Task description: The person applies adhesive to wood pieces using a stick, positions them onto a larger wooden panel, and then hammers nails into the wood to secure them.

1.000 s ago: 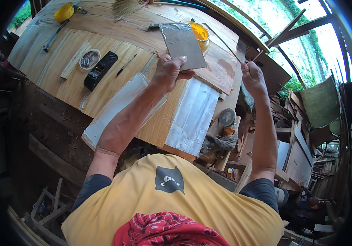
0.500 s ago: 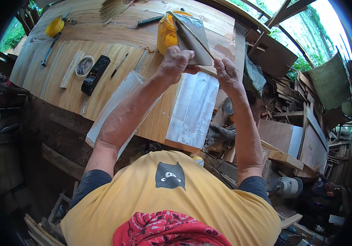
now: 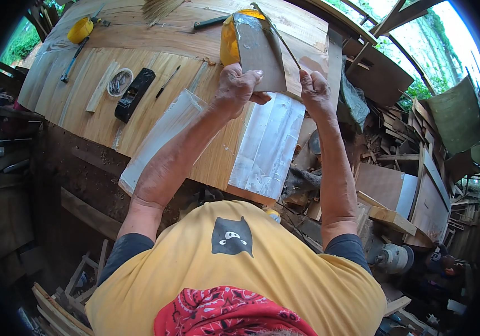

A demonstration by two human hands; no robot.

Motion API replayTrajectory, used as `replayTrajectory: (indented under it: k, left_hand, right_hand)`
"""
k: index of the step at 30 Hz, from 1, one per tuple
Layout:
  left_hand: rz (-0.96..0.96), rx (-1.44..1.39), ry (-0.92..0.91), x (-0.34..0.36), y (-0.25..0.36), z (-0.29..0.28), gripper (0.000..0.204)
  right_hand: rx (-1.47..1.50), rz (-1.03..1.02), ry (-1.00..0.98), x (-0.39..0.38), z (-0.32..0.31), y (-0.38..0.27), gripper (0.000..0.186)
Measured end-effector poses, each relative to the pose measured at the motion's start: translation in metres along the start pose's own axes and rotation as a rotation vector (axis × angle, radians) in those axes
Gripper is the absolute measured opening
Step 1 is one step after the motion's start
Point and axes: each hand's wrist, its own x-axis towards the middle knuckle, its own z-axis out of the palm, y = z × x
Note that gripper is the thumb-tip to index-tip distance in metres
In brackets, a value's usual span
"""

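My left hand point(image 3: 239, 87) grips the near end of a flat, brownish sheet point(image 3: 263, 64), thumb on top, with pale smears near its far end. Just behind the sheet stands a yellow translucent tub point(image 3: 228, 43), partly hidden by it. My right hand point(image 3: 317, 92) is closed around the near end of a thin dark stick point(image 3: 282, 40), which slants away along the sheet's right edge. The stick's far tip is above the tub's rim. Beneath my hands, a white-coated panel point(image 3: 268, 145) lies on the wooden surface.
On the wooden tabletop point(image 3: 100, 106) lie a black hand plane point(image 3: 134, 95), a round container of small metal pieces point(image 3: 120, 82), a thin pencil-like tool point(image 3: 168, 81), a hammer point(image 3: 76, 59) and a yellow tape roll point(image 3: 80, 30). Scrap wood point(image 3: 396, 126) is piled to the right.
The stick has moved right, from lying across the sheet to beside its right edge. My right hand is farther from my left, and the sheet is turned slightly.
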Motion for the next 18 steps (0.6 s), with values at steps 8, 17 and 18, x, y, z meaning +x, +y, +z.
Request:
replayTrajectory:
  k: [8, 17, 18]
  left_hand:
    - [0.126, 0.382, 0.096, 0.002, 0.024, -0.033, 0.029]
    - [0.243, 0.723, 0.062, 0.022, 0.019, -0.027, 0.029]
    - [0.243, 0.693, 0.068, 0.025, 0.018, -0.027, 0.029]
  right_hand:
    - [0.209, 0.183, -0.133, 0.040, -0.001, 0.001, 0.051]
    - [-0.082, 0.100, 0.016, 0.012, 0.006, -0.083, 0.044]
    - [-0.100, 0.026, 0.078, 0.004, 0.007, -0.086, 0.042]
